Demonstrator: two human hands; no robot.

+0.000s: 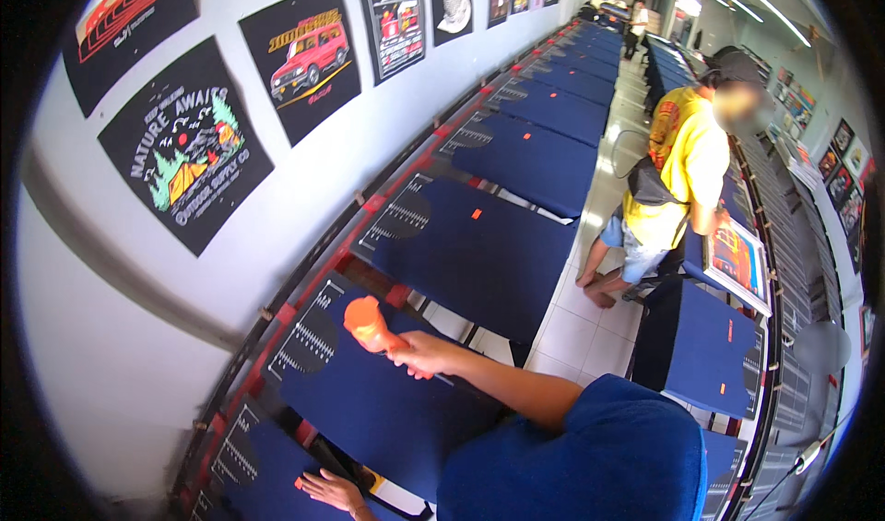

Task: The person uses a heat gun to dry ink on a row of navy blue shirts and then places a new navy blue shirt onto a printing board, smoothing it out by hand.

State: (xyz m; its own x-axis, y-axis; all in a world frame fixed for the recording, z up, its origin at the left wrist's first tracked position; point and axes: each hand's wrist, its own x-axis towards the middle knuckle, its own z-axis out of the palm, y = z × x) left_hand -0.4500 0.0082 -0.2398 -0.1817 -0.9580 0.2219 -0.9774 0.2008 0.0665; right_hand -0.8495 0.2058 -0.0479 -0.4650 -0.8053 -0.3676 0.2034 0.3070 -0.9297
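Note:
My right hand [422, 353] is closed around the handle of an orange hand-held tool [366, 323] with a wide, rounded head; its exact kind does not show. The tool is held above a navy cloth panel [369, 410] laid on a dark board. At the lower edge, my left hand [334, 491] lies flat with fingers stretched on the nearest navy cloth panel [258, 498]. Its fingertips are beside a small orange tag [300, 482]; whether they touch it is hard to tell. Another navy panel [479, 254] with an orange tag [477, 214] lies just beyond.
A long row of cloth-covered boards runs away along a dark rail [304, 313] beside the left wall. Across the tiled aisle [576, 327], a person in yellow [687, 152] holds a framed screen [737, 263] at another row. Printed dark cloths [189, 152] hang on the wall.

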